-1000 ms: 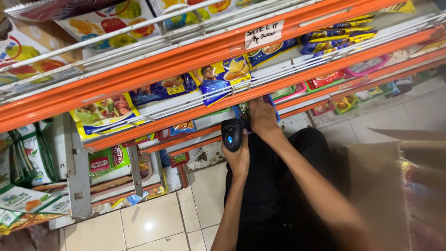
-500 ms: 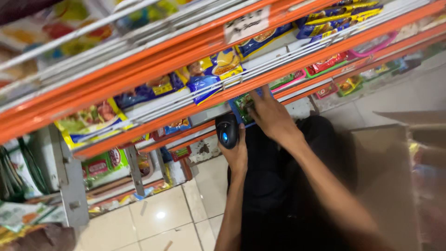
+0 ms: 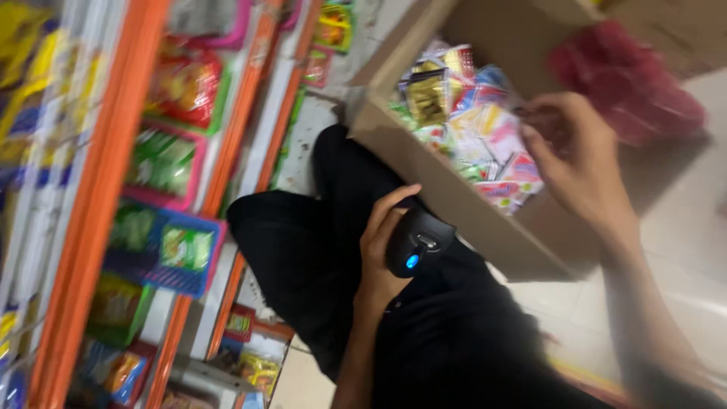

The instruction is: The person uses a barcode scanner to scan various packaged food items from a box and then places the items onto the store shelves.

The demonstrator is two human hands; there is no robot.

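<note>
Left hand (image 3: 382, 250), seemingly black scanner (image 3: 415, 242)

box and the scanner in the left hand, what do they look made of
Box: looks like plain brown cardboard, matte, with a flat folded wall and raw edge. Scanner in the left hand: seems to be hard black plastic, slightly glossy, with a small blue light. The picture is blurred, so finer texture can't be told.

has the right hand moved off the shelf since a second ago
Yes. The right hand has left the orange shelves and now reaches over the open cardboard box of packets.
</note>
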